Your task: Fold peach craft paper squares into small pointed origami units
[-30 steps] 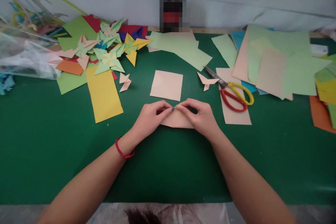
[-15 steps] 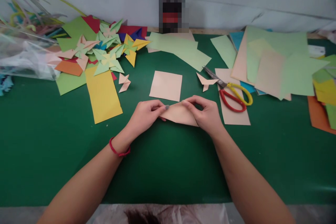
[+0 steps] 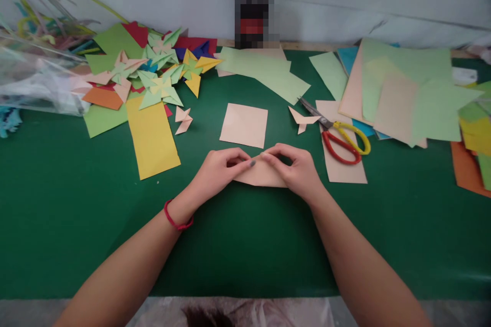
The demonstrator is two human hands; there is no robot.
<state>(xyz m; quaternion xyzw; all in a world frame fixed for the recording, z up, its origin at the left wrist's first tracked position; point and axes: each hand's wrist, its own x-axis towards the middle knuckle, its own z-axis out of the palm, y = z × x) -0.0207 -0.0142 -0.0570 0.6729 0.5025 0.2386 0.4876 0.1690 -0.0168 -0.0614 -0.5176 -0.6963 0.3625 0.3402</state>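
A folded piece of pale pink paper (image 3: 263,173) is pinched between my two hands, just above the green table. My left hand (image 3: 226,168) grips its left part, thumb along the upper edge. My right hand (image 3: 293,168) pinches it near the top edge, and its fingers cover the right end. Both sets of fingertips are close together at the upper fold. Beyond the hands lies a flat pink paper square (image 3: 244,125). Small folded pink pieces rest on either side, one at the left (image 3: 184,120) and one at the right (image 3: 303,119).
Scissors (image 3: 337,135) with red and yellow handles lie on a pink strip (image 3: 349,173) at the right. A yellow sheet (image 3: 153,140) and folded paper stars (image 3: 161,89) are at the left. Green sheets (image 3: 406,61) are piled back right; a plastic bag (image 3: 34,82) sits far left.
My left hand has slid right along the upper edge, and my right fingertips have shifted slightly left, so the hands are closer together. The paper's left tip is now covered.
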